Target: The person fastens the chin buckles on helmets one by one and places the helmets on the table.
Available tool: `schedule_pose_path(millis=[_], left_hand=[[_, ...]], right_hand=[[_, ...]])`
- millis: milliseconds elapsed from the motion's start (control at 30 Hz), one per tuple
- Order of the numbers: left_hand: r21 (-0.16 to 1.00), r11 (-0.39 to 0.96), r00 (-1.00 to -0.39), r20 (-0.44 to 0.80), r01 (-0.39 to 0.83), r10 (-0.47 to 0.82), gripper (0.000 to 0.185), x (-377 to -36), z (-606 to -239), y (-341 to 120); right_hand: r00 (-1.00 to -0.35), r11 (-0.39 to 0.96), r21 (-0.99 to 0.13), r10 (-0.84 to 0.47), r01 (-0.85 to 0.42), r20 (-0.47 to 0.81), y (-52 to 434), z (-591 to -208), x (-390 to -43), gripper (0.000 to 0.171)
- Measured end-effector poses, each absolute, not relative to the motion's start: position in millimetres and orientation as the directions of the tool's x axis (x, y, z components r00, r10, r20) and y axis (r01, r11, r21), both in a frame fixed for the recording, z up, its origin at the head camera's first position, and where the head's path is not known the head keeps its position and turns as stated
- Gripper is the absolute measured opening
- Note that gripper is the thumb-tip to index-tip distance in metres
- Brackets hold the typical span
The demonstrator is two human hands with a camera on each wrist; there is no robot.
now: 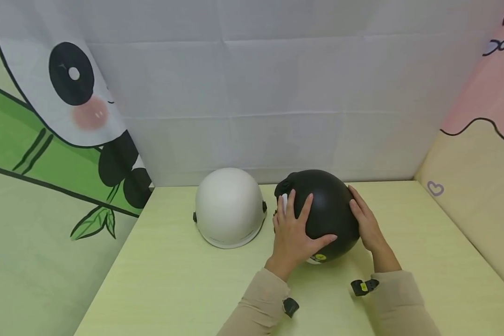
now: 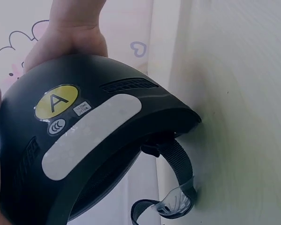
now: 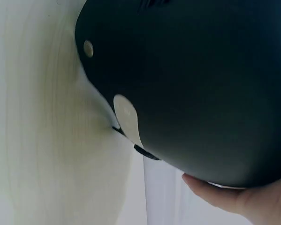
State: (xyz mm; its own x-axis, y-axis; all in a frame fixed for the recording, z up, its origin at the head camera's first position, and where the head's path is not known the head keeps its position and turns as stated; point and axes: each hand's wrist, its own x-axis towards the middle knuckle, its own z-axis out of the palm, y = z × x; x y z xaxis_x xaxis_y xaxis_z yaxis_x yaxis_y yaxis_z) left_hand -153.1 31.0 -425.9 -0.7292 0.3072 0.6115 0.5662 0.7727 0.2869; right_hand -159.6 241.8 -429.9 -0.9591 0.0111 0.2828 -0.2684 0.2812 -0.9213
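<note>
A black helmet (image 1: 332, 210) leans tilted between both hands. My left hand (image 1: 291, 235) presses its left side with fingers spread and thumb stretched across the front. Against the right side rests my right hand (image 1: 367, 224), its fingers extended along the shell. In the left wrist view, the black helmet (image 2: 84, 77) shows a yellow sticker marked A and a pale strip near the rim. From its opening hangs a dark chin strap (image 2: 180, 164) with a clear piece on it. In the right wrist view, a fingertip (image 3: 199, 187) touches the edge of the shell.
A white helmet (image 1: 228, 205) with black side fittings stands dome up on the pale yellow table (image 1: 164, 280), left of the black one. Behind the table hangs a grey-white cloth (image 1: 277, 93). Printed cartoon panels border both sides.
</note>
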Motion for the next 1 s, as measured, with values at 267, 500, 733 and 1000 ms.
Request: schedule_pose_path(millis=[267,500,733,1000], left_hand=[[0.328,0.765,-0.755,0.585,0.554,0.296,0.103,-152,-428,39],[0.371,0.755,-0.780,0.557,0.540,0.285,0.106,-150,-433,47],[0.409,0.735,-0.795,0.535,0.540,0.286,0.105,-148,-435,56],[0.420,0.717,-0.793,0.528,0.556,0.304,0.104,-145,-436,66]], right_hand=[[-0.961,0.335,-0.911,0.056,-0.239,0.272,247,-425,-160,0.052],[-0.961,0.390,-0.894,0.068,-0.221,0.267,252,-421,-157,0.052],[-0.969,0.420,-0.887,0.063,-0.190,0.238,262,-417,-154,0.051],[-0.973,0.423,-0.891,0.082,-0.163,0.216,272,-418,-149,0.051]])
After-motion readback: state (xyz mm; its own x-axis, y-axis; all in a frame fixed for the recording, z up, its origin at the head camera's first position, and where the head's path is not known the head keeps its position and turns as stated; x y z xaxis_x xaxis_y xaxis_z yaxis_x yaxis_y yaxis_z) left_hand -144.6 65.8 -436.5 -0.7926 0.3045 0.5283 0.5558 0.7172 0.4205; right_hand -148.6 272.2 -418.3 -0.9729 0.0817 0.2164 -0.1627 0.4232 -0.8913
